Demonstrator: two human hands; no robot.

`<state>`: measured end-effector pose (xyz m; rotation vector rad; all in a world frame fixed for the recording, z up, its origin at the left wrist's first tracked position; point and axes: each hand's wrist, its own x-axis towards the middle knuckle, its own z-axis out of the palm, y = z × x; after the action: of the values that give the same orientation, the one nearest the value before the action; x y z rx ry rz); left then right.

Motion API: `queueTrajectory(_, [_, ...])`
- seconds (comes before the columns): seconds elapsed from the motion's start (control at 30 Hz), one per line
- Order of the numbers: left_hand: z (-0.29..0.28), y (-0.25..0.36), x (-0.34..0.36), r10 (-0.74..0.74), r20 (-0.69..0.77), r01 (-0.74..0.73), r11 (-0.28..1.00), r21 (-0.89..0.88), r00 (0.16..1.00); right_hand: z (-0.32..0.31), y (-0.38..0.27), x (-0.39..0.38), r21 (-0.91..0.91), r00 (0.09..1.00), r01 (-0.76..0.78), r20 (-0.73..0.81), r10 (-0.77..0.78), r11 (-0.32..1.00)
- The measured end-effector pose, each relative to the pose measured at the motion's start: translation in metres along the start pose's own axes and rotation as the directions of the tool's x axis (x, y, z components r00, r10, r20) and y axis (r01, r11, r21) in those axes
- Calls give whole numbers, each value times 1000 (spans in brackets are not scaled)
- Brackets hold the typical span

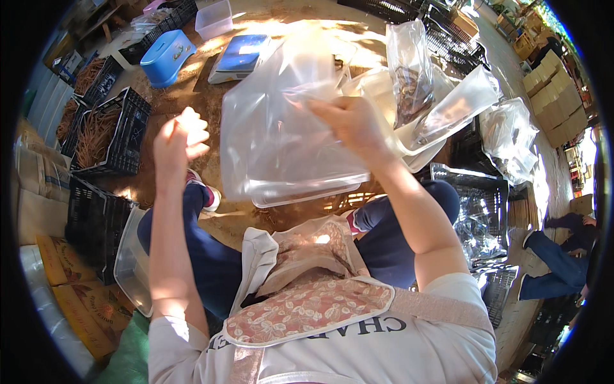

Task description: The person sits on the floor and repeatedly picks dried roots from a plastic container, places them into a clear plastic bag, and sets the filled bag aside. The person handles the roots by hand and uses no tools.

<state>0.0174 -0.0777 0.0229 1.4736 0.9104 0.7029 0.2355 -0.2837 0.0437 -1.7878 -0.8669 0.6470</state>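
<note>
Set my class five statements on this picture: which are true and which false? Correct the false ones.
1. The right hand grips a clear plastic bag. True.
2. The left hand touches that bag too. False: it is apart from the bag, its fingers curled.
3. A blue plastic stool stands to the left of the blue-topped scale. True.
4. The black crate of brown strands is on the person's right. False: it is on the left.
5. The person's trousers are white. False: they are dark blue.
</note>
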Motion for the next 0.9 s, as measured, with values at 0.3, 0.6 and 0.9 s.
queueTrajectory(0.3, [48,-46,-67,-559,377,671,663,-332,738,153,61,-31,-21,937,296,202,-286,955])
queueTrajectory(0.6, [71,-81,-52,-363,392,522,716,-464,845,111,72,-43,221,979,205,-53,-198,953])
queueTrajectory(0.9, [55,-90,-43,-424,271,437,899,13,864,125,80,-49,-109,841,495,-191,-507,862])
